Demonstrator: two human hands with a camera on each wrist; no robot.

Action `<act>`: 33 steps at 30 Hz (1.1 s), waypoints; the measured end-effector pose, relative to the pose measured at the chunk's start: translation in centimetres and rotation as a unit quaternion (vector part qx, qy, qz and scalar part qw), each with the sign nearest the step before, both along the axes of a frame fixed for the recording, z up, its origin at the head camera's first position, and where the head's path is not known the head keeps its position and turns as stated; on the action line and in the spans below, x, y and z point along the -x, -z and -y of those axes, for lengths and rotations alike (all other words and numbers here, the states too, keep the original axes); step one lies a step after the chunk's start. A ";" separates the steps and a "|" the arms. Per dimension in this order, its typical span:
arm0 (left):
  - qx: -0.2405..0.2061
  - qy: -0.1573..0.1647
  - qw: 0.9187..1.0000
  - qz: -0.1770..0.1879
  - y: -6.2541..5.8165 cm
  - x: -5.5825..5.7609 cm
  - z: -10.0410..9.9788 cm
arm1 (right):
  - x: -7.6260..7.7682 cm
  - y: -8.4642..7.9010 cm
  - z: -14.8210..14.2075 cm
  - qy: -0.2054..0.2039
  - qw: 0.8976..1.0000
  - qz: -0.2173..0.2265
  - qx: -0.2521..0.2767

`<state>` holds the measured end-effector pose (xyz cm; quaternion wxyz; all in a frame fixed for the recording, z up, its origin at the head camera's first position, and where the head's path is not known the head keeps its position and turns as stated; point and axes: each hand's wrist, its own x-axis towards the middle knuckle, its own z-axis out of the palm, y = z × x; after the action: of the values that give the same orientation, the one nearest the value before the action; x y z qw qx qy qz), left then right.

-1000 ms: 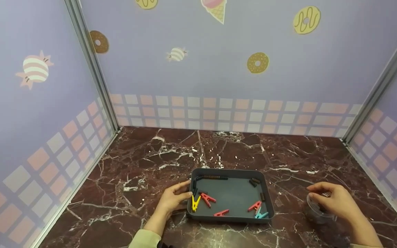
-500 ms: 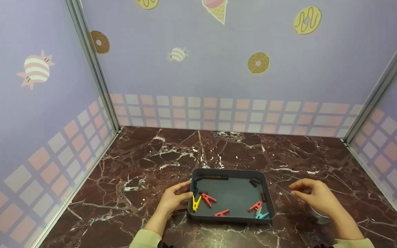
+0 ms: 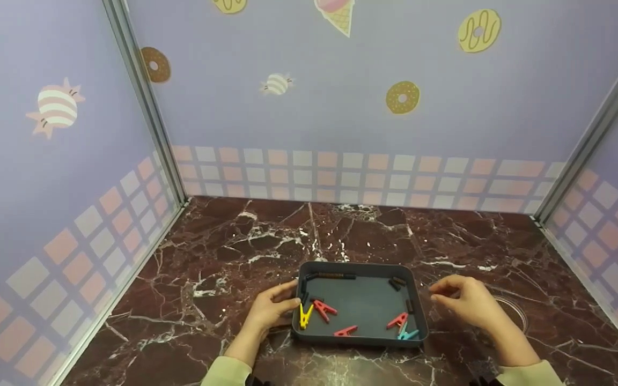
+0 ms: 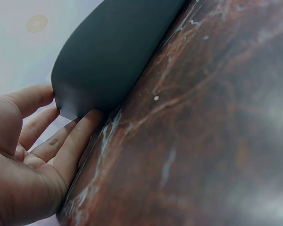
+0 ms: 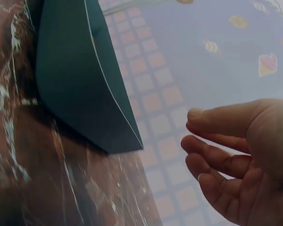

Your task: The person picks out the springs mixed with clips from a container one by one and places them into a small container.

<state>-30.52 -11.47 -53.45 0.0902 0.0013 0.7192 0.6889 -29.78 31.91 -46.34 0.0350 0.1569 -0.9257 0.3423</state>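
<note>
A red clip (image 3: 345,332) is lying at six o'clock in the gray tray (image 3: 362,305) on the surface (image 3: 218,257). My left hand (image 3: 272,310), fingers apart, is touching the tray's nine-o'clock side, while my right hand (image 3: 467,301) is hovering off three, loosely curled, fingertips close. Dark pieces (image 3: 333,275) are lining its eleven-o'clock corner.

The left hand (image 3: 272,307) touches the left wall of a shallow, dark grey rectangular tray (image 3: 365,304), which lies flat. Short black cylinders (image 3: 336,276) lie along its sides, a yellow clip (image 3: 306,316) and red clip (image 3: 325,310) near its left wall, two more red clips and a blue clip (image 3: 406,333) nearer its front and right. The right hand (image 3: 470,301), fingers bent, is beside the tray, partly hiding a clear round container (image 3: 522,317).
</note>
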 end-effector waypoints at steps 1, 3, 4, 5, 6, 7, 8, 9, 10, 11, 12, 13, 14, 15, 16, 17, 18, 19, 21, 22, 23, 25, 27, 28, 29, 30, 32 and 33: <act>-0.002 -0.001 1.000 0.001 0.0 0.0 0.0 | 0.1 0.1 0.3 0.002 1.000 -0.001 -0.002; -0.003 -0.003 1.000 -0.001 -0.1 0.0 -0.1 | 0.4 0.2 1.0 0.004 1.000 -0.007 -0.007; -0.004 -0.003 1.000 -0.002 -0.1 0.0 -0.1 | 0.5 0.2 1.3 0.005 1.000 -0.007 -0.007; -0.005 -0.003 1.000 -0.004 -0.1 0.0 -0.2 | 0.6 0.3 1.7 0.005 1.000 -0.007 -0.010; -0.005 -0.003 1.000 -0.005 -0.1 0.0 -0.2 | 0.7 0.3 2.0 0.006 1.000 -0.006 -0.013; -0.006 -0.003 1.000 -0.006 -0.1 0.0 -0.2 | 0.7 0.4 2.3 0.005 1.000 -0.004 -0.016; -0.006 -0.003 1.000 -0.007 -0.1 0.0 -0.2 | 0.8 0.4 2.7 0.005 1.000 -0.002 -0.020; -0.007 -0.002 1.000 -0.007 -0.2 0.0 -0.2 | 0.9 0.5 3.0 0.003 1.000 0.000 -0.025; -0.005 -0.002 1.000 -0.008 -0.2 0.0 -0.2 | 0.9 0.5 3.3 0.003 1.000 0.003 -0.029; -0.004 -0.002 1.000 -0.007 -0.2 0.0 -0.1 | 1.0 0.5 3.7 0.003 0.999 0.006 -0.036; -0.004 -0.001 1.000 -0.007 -0.2 0.0 -0.1 | 1.0 0.6 4.0 0.004 0.999 0.010 -0.041; -0.003 -0.001 1.000 -0.005 -0.2 0.0 -0.1 | 1.0 0.6 4.4 0.007 0.999 0.013 -0.047; -0.001 0.000 1.000 -0.005 -0.2 0.0 -0.1 | 1.0 0.7 4.7 0.010 0.998 0.017 -0.054; 0.000 0.001 1.000 -0.004 -0.2 0.0 0.0 | 1.1 0.7 5.1 0.014 0.998 0.020 -0.060; 0.002 0.001 1.000 -0.003 -0.2 -0.1 0.0 | 1.1 0.7 5.5 0.020 0.997 0.021 -0.067; 0.003 0.001 1.000 -0.002 -0.2 0.0 0.0 | 1.1 0.8 6.0 0.026 0.997 0.022 -0.076; 0.004 0.001 1.000 -0.001 -0.2 0.0 0.1 | 1.1 0.9 6.4 0.031 0.996 0.019 -0.086; 0.006 0.001 1.000 0.000 -0.2 0.0 0.1 | 1.1 0.9 6.8 0.036 0.995 0.014 -0.097; 0.008 -0.001 1.000 -0.001 -0.1 0.0 0.1 | 1.1 1.1 7.7 0.048 0.992 -0.007 -0.121; 0.009 -0.001 1.000 -0.001 -0.1 0.0 0.1 | 1.1 1.2 8.2 0.054 0.990 -0.013 -0.131; 0.007 -0.001 1.000 -0.002 -0.1 0.0 0.1 | 1.1 1.4 8.6 0.062 0.987 -0.020 -0.144; 0.003 0.001 1.000 -0.002 -0.1 0.0 0.1 | 1.0 1.7 9.4 0.079 0.982 -0.033 -0.169; -0.002 0.003 1.000 -0.002 -0.1 0.0 0.1 | 1.0 2.0 10.3 0.096 0.976 -0.047 -0.191; -0.004 0.004 1.000 -0.002 -0.1 0.0 0.1 | 1.0 2.1 10.7 0.104 0.973 -0.046 -0.201; -0.004 0.004 1.000 -0.001 -0.1 -0.1 0.1 | 0.9 2.2 11.0 0.114 0.969 -0.052 -0.211; 0.000 0.004 1.000 -0.001 -0.1 -0.1 0.1 | 0.9 2.3 11.4 0.122 0.967 -0.051 -0.218; 0.008 0.002 1.000 -0.002 -0.2 -0.1 0.1 | 0.8 2.5 12.0 0.137 0.963 -0.047 -0.226; 0.013 0.002 1.000 -0.002 -0.2 -0.1 0.1 | 0.8 2.5 12.2 0.143 0.962 -0.040 -0.228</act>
<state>-30.44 -11.60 -53.28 0.0901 0.0029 0.7280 0.6796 -30.54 19.70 -48.88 0.0838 0.0405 -0.9898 0.1075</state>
